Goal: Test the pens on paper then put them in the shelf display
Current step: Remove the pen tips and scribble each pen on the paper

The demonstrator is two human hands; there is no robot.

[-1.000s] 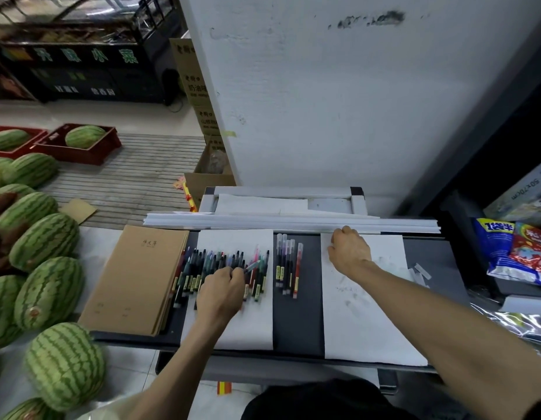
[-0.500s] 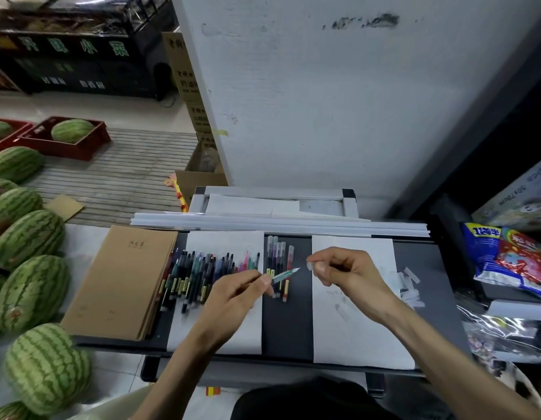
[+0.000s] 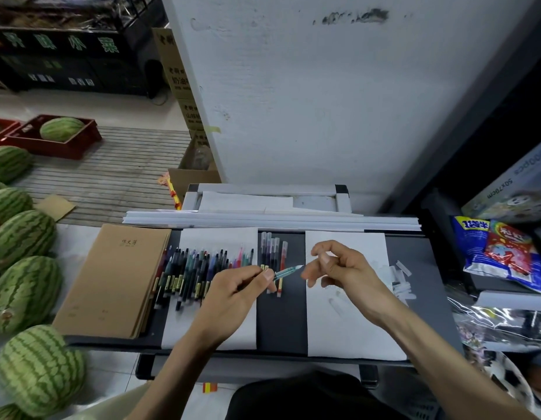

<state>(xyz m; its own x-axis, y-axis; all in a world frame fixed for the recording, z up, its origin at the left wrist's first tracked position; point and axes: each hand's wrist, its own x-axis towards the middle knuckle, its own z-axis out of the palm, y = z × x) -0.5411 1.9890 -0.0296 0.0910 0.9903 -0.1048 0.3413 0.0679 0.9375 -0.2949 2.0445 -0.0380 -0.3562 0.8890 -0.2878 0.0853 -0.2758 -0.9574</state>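
Since a second ago the left grip (image 3: 233, 291) has lifted a teal pen (image 3: 286, 271) clear of the row of pens (image 3: 196, 268). The right grip (image 3: 346, 269) has come back from the far edge of the right sheet (image 3: 348, 334) to meet it. Left thumb and fingers pinch the teal pen by its rear half, above the dark tabletop (image 3: 281, 325). Its pointed tip aims right and stops just short of the right fingertips. Those fingers are loosely curled over the right sheet; whether they hold something small cannot be told. The row lies on the left sheet (image 3: 214, 237), pens side by side. A small group of pens (image 3: 272, 253) lies on the dark strip between the two sheets, beneath the held pen. Brown notebooks (image 3: 111, 283) lie stacked left of the row. Small pale pieces (image 3: 401, 283) lie at the right sheet's right edge. Watermelons (image 3: 23, 237) sit off to the left.
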